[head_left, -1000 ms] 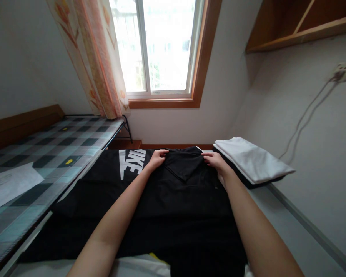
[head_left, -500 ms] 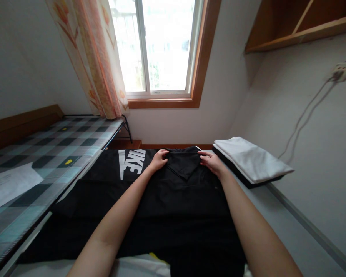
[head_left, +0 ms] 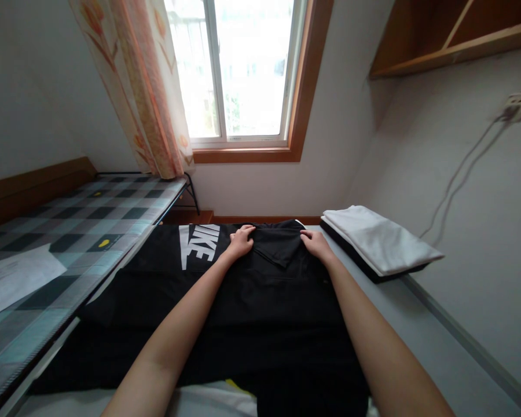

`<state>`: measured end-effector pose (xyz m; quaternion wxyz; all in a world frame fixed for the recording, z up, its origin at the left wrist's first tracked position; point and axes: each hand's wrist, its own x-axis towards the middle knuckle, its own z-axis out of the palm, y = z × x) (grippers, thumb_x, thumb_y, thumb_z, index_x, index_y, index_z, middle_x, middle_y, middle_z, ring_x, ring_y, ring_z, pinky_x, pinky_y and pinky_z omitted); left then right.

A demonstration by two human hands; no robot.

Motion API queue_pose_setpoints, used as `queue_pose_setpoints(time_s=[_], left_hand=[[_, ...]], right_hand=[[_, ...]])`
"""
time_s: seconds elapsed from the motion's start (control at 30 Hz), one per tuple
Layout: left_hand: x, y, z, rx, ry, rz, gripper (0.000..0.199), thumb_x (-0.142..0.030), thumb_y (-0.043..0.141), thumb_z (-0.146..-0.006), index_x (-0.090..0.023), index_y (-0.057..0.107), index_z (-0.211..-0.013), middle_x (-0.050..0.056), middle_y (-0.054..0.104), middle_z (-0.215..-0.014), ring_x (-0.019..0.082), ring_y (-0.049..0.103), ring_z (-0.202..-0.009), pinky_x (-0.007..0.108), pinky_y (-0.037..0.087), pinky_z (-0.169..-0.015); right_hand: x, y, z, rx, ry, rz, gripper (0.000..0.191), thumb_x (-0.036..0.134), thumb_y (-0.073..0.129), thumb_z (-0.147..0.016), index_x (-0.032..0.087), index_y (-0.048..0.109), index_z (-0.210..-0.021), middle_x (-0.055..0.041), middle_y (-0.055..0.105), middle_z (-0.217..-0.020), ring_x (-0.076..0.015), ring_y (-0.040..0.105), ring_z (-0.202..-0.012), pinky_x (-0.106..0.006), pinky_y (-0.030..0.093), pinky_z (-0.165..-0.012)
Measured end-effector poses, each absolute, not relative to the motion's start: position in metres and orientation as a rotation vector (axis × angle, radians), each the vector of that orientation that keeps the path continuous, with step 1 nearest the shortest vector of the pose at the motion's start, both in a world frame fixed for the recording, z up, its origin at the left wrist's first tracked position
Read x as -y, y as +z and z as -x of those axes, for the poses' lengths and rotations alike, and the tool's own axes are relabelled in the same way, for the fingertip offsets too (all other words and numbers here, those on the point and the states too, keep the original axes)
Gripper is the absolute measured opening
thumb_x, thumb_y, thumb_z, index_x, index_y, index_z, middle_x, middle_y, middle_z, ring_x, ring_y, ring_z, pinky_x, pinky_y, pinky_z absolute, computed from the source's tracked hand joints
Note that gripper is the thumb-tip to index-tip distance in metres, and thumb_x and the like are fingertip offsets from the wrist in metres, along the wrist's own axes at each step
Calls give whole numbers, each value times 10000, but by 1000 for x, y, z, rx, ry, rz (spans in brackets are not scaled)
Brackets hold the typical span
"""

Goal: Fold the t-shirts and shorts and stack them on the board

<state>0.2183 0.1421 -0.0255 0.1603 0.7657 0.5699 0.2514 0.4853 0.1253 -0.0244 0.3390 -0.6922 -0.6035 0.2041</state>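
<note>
A black shirt [head_left: 243, 313] with a white NIKE print lies spread on the surface before me. At its far side a triangular flap of the black cloth [head_left: 278, 246] is folded toward me. My left hand [head_left: 242, 241] closes on the left end of that folded edge, just right of the print. At the right end of the same edge, my right hand [head_left: 316, 243] pinches the cloth between thumb and fingers. Parts of the near side of the shirt are hidden by my forearms.
On the right by the wall, a folded white cloth [head_left: 377, 240] rests on black cloth. Some white fabric [head_left: 217, 399] with a yellow edge shows under the shirt's near side. To the left is a checked mattress [head_left: 125, 202] with a paper sheet [head_left: 21, 278].
My right hand has closed its fingers on the cloth edge, after they were more spread. The tip of the folded flap has shifted slightly right. My left hand has hardly moved.
</note>
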Motion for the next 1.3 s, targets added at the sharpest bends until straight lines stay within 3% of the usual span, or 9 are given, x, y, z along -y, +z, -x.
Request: queue_pose_setpoints(time_s=[0.17,0.4,0.67,0.93,1.13,1.3], left_hand=[[-137,-9,-215,-1529,702,-2338,312,-261,659,-765,-277,707,-1073,40,596,-1261,265,508,-1182,433,352,-987],[-124,10,-224,-1024,328,-2504,160,-234,692,-763,-238,742,-915,-1,678,-1028,194,617,-960,384,328,-996],[-133,-1,-221,-774,409,-2529,133,-225,708,-769,-231,769,-887,8,679,-998,154,635,-928,234,449,-853],[-134,-5,-223,-745,444,-2584,155,-207,700,-795,-223,770,-931,27,688,-987,154,638,-914,235,464,-860],[-132,-12,-232,-771,554,-2614,145,-231,640,-851,-207,761,-926,35,687,-967,147,636,-880,238,466,-848],[-129,-6,-232,-787,573,-2550,155,-221,607,-866,-181,752,-900,39,673,-946,136,624,-833,225,471,-780]], right_hand=[[-123,-20,-483,1678,553,1788,340,231,561,-826,158,724,-1116,-98,744,-1022,-220,685,-957,-319,503,-892],[-122,-26,-482,1771,299,1988,339,228,523,-846,144,737,-1094,-139,696,-1158,-263,632,-1106,-328,444,-979],[-125,-33,-485,1728,276,1985,350,249,532,-838,139,730,-1105,-147,693,-1161,-263,633,-1109,-324,453,-977],[-130,-36,-489,1584,441,1808,383,214,533,-801,129,713,-1128,-126,701,-1161,-252,635,-1114,-348,457,-994],[-138,-43,-490,1518,425,1764,510,164,469,-774,80,636,-1249,-146,645,-1261,-246,578,-1200,-350,417,-1046],[-140,-50,-490,1558,410,1731,567,152,488,-746,167,606,-1301,-95,650,-1254,-245,548,-1222,-369,376,-1080]])
